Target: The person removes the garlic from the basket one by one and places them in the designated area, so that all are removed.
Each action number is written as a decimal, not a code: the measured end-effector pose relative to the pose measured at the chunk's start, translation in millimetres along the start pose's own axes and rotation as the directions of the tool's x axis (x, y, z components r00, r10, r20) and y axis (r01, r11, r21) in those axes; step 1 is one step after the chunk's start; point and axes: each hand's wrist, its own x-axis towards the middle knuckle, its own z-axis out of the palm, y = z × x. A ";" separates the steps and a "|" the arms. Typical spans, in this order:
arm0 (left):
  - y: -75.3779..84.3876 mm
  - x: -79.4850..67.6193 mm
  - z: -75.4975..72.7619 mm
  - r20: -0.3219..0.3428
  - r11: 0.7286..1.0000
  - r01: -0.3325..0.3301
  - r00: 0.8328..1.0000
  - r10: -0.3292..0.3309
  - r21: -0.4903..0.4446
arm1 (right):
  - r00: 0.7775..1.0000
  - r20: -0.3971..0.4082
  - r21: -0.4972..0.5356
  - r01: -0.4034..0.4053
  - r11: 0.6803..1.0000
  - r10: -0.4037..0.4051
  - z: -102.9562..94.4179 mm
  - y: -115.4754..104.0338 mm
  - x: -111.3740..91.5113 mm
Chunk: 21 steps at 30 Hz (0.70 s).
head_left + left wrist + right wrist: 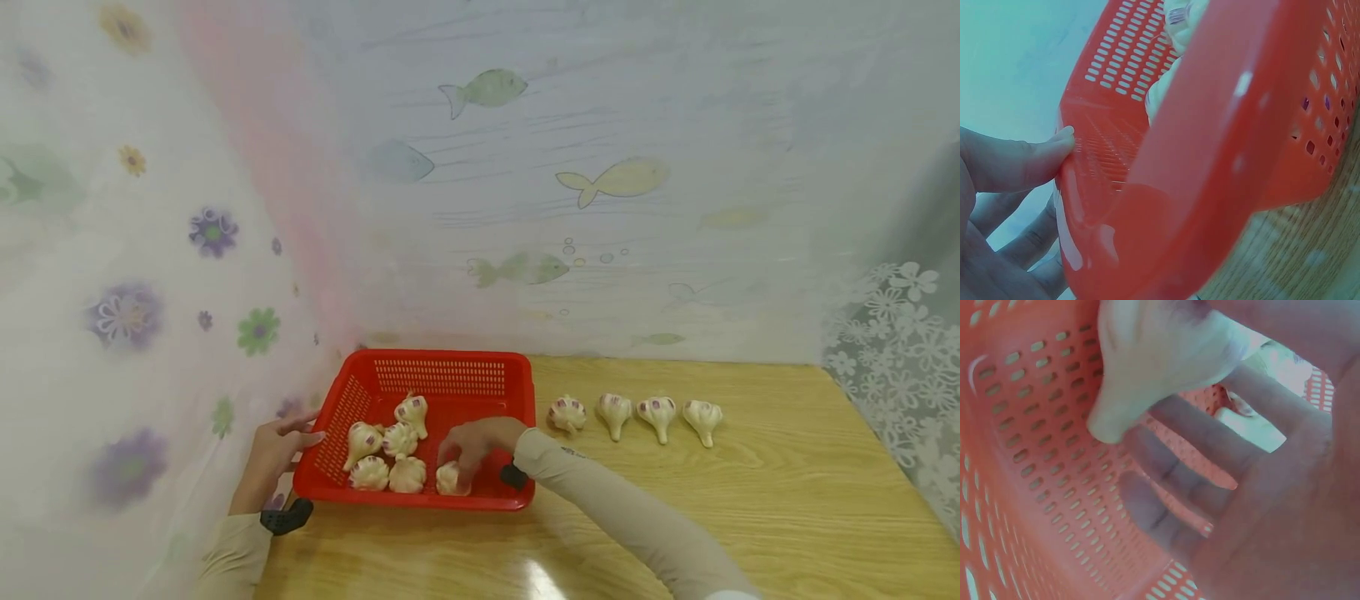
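Note:
A red plastic basket [420, 499] with slotted walls stands on the table. My left hand [269, 458] grips its left rim; in the left wrist view the thumb [1029, 164] lies over the edge and the fingers are outside the wall. Inside the basket, my right hand [480, 442] holds a garlic bulb [448, 478] near the front wall. Up close, this bulb [1154, 356] is whitish with its stem pointing down, between the thumb and fingers. Several other garlic bulbs [401, 439] lie in the left half of the basket.
Right of the basket, several garlic bulbs [657, 417] sit in a row on the wooden table [750, 500]. A wall with painted fish [615, 179] rises behind, and a flowered wall [135, 375] stands close on the left.

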 end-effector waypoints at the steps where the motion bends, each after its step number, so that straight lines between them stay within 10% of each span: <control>1: -0.4 0.2 0.0 -0.001 1.000 -0.002 1.000 0.002 -0.004 | 1.000 0.001 0.004 -0.006 1.000 0.006 0.0 -0.4 -0.3; 21: -2.8 -1.2 1.6 -0.004 0.999 -0.031 0.999 0.032 0.015 | 0.998 -0.067 0.143 0.005 0.990 0.005 3.0 1.9 -8.6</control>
